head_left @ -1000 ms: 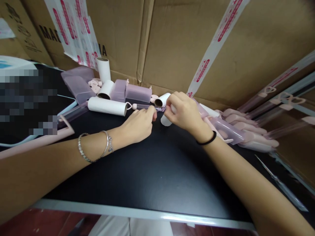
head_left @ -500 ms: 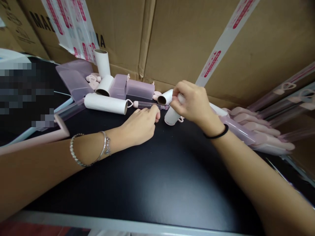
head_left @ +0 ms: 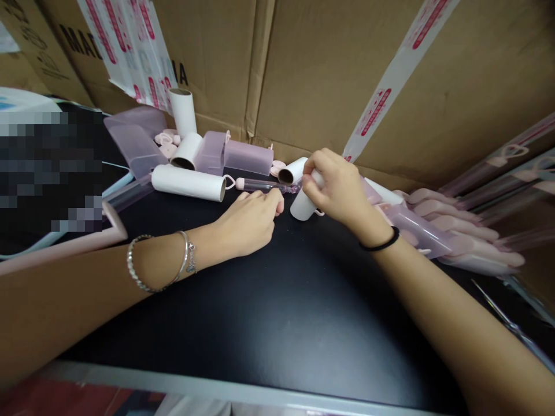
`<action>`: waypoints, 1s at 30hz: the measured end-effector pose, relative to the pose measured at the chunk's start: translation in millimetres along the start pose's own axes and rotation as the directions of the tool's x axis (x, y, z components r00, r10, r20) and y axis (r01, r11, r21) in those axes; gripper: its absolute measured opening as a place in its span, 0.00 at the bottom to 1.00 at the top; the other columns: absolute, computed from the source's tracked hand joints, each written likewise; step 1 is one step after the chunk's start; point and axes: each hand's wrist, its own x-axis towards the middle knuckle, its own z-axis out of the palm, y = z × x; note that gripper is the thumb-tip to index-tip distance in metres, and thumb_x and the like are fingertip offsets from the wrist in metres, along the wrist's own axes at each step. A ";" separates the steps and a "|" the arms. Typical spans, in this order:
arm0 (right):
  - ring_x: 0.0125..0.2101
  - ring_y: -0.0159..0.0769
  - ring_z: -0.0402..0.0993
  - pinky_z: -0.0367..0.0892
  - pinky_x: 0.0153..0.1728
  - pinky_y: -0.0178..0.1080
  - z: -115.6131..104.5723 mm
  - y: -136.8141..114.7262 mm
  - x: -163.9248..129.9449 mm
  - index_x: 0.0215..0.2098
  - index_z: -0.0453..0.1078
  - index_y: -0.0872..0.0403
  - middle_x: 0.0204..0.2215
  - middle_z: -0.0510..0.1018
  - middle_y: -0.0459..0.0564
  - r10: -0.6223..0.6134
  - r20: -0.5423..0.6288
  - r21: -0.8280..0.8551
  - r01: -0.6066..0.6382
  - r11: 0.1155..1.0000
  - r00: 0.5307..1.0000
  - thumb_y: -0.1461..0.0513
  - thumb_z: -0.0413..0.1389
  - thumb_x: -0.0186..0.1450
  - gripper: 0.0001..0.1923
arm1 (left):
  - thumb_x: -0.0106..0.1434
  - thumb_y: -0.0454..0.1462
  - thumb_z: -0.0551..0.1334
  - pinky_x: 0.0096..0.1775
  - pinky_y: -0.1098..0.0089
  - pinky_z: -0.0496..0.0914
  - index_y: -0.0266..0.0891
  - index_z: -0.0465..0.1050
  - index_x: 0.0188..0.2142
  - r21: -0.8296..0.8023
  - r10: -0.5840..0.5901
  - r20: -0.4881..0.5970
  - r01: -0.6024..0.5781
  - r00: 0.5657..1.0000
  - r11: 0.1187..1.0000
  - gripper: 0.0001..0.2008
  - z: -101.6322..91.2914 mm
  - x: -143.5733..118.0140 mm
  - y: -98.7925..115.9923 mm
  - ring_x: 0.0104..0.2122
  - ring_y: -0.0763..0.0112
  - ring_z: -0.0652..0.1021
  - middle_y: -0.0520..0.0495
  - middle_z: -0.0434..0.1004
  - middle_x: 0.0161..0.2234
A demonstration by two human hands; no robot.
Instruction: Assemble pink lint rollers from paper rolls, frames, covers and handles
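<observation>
Head view: our left hand (head_left: 249,222) rests on the table (head_left: 260,312), fingers curled shut over the end of a clear pink handle (head_left: 264,185). Our right hand (head_left: 336,188) grips a white roll (head_left: 302,205) beside it. A tilted roll may jam against the handle or slip free.

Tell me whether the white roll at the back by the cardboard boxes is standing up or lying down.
Standing up. The white roll stands on end with its open top facing up, against the cardboard box, unlike the long roll lying flat on the black table.
</observation>
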 end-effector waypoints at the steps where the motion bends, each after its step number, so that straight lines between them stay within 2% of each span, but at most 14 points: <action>1: 0.35 0.43 0.70 0.64 0.36 0.43 -1.8 -0.4 -0.6 0.33 0.62 0.51 0.34 0.74 0.52 -0.001 0.006 0.024 0.000 1.000 1.000 0.63 0.49 0.62 0.01 | 0.58 0.26 0.52 0.47 0.57 0.68 0.36 0.66 0.42 0.056 0.025 -0.006 -0.025 1.000 0.998 0.13 -2.1 -0.1 0.8 0.43 0.58 0.77 0.43 0.76 0.38; 4: 0.37 0.43 0.71 0.65 0.38 0.44 -10.6 -1.5 -2.2 0.37 0.65 0.52 0.37 0.74 0.53 0.020 0.049 0.073 -0.024 0.997 0.999 0.61 0.51 0.62 0.05 | 0.60 0.27 0.51 0.45 0.56 0.68 0.34 0.68 0.42 0.316 0.106 -0.055 -0.083 0.993 0.945 0.12 -19.1 -3.3 -0.7 0.43 0.53 0.77 0.40 0.77 0.37; 6: 0.38 0.44 0.72 0.66 0.40 0.44 -20.4 -2.1 -4.4 0.40 0.66 0.53 0.39 0.74 0.54 0.030 0.126 0.067 -0.039 0.997 0.992 0.61 0.52 0.62 0.08 | 0.62 0.27 0.49 0.42 0.56 0.68 0.32 0.69 0.42 0.489 0.113 -0.097 -0.051 0.989 0.871 0.13 -38.1 -8.1 -6.8 0.43 0.50 0.77 0.36 0.77 0.38; 9: 0.41 0.44 0.72 0.66 0.42 0.44 -39.3 -3.0 -12.9 0.45 0.67 0.54 0.42 0.73 0.54 0.014 0.284 0.035 -0.025 0.999 0.959 0.63 0.55 0.60 0.14 | 0.61 0.26 0.48 0.40 0.56 0.68 0.28 0.70 0.45 0.660 0.021 -0.071 0.031 0.997 0.751 0.16 -64.4 -15.1 -19.9 0.43 0.48 0.76 0.32 0.76 0.40; 11: 0.42 0.44 0.72 0.66 0.44 0.44 -50.2 -3.7 -23.4 0.47 0.66 0.54 0.43 0.73 0.54 0.013 0.334 0.012 -0.018 1.000 0.943 0.64 0.56 0.60 0.16 | 0.62 0.27 0.49 0.42 0.56 0.69 0.28 0.70 0.47 0.650 -0.040 -0.035 0.053 0.999 0.758 0.17 -71.2 -16.2 -25.6 0.45 0.47 0.76 0.31 0.77 0.42; 13: 0.43 0.44 0.72 0.66 0.45 0.45 -56.2 -5.6 -36.7 0.48 0.66 0.54 0.44 0.73 0.54 0.021 0.267 0.037 -0.032 0.999 0.963 0.64 0.58 0.61 0.16 | 0.64 0.31 0.50 0.46 0.56 0.69 0.29 0.69 0.50 0.531 -0.030 -0.035 0.043 0.999 0.846 0.18 -67.0 -14.8 -24.9 0.48 0.48 0.76 0.33 0.77 0.45; 16: 0.45 0.43 0.73 0.67 0.45 0.43 -54.4 -13.8 -57.7 0.48 0.64 0.53 0.45 0.75 0.54 0.066 0.039 0.220 -0.073 0.973 0.997 0.59 0.60 0.63 0.17 | 0.67 0.43 0.54 0.53 0.55 0.66 0.32 0.61 0.60 0.207 0.041 -0.015 -0.038 0.999 0.978 0.26 -48.9 -13.2 -12.8 0.54 0.49 0.73 0.35 0.71 0.56; 19: 0.46 0.42 0.73 0.68 0.45 0.43 -46.9 -27.8 -73.3 0.49 0.63 0.52 0.45 0.75 0.54 0.113 -0.080 0.406 -0.071 0.911 0.990 0.56 0.61 0.63 0.19 | 0.62 0.53 0.59 0.53 0.58 0.66 0.37 0.54 0.64 -0.188 0.069 0.087 -0.052 0.994 0.981 0.37 -33.0 -16.2 3.8 0.55 0.51 0.72 0.37 0.66 0.61; 21: 0.48 0.42 0.72 0.68 0.48 0.44 -44.0 -35.0 -78.5 0.50 0.63 0.51 0.46 0.74 0.54 0.096 -0.079 0.462 -0.049 0.886 0.992 0.54 0.63 0.62 0.23 | 0.60 0.53 0.62 0.50 0.61 0.67 0.39 0.60 0.60 -0.362 0.079 0.120 -0.030 0.990 0.932 0.34 -28.3 -18.5 12.3 0.52 0.54 0.75 0.40 0.71 0.57; 23: 0.50 0.43 0.71 0.69 0.48 0.45 -45.8 -35.6 -79.9 0.54 0.62 0.51 0.50 0.73 0.55 0.078 -0.019 0.510 -0.058 0.858 0.997 0.52 0.63 0.61 0.27 | 0.58 0.51 0.65 0.46 0.62 0.68 0.40 0.68 0.53 -0.442 0.067 0.113 -0.010 0.991 0.897 0.28 -26.7 -19.2 16.9 0.47 0.56 0.76 0.44 0.76 0.50; 25: 0.51 0.42 0.72 0.70 0.47 0.45 -53.0 -27.6 -78.9 0.57 0.60 0.50 0.54 0.71 0.57 0.109 0.008 0.547 -0.096 0.831 0.994 0.49 0.59 0.64 0.28 | 0.55 0.50 0.67 0.42 0.63 0.69 0.40 0.70 0.48 -0.500 -0.009 0.100 0.058 0.995 0.864 0.25 -25.1 -17.9 17.8 0.41 0.58 0.77 0.45 0.77 0.43; 26: 0.50 0.42 0.72 0.70 0.46 0.44 -58.5 -20.6 -78.2 0.56 0.61 0.51 0.53 0.72 0.56 0.156 -0.027 0.528 -0.118 0.841 0.987 0.49 0.57 0.66 0.26 | 0.54 0.49 0.68 0.39 0.64 0.69 0.39 0.70 0.47 -0.556 -0.064 0.099 0.109 0.993 0.824 0.25 -23.3 -16.8 17.3 0.38 0.59 0.77 0.46 0.77 0.41; 28: 0.41 0.40 0.75 0.69 0.40 0.42 -71.9 -2.5 -77.6 0.45 0.69 0.52 0.43 0.77 0.54 0.302 -0.162 0.406 -0.216 0.888 0.939 0.48 0.51 0.68 0.18 | 0.55 0.50 0.67 0.33 0.66 0.69 0.37 0.68 0.49 -0.720 -0.159 0.115 0.192 0.981 0.667 0.28 -17.6 -14.4 15.2 0.35 0.62 0.76 0.45 0.76 0.39; 30: 0.27 0.38 0.72 0.65 0.30 0.40 -86.2 18.6 -79.5 0.30 0.68 0.51 0.25 0.74 0.49 0.456 -0.255 0.211 -0.411 0.887 0.853 0.47 0.45 0.70 0.22 | 0.56 0.51 0.67 0.29 0.69 0.69 0.36 0.66 0.51 -0.863 -0.207 0.128 0.211 0.970 0.460 0.29 -10.4 -12.5 13.3 0.34 0.65 0.75 0.43 0.75 0.41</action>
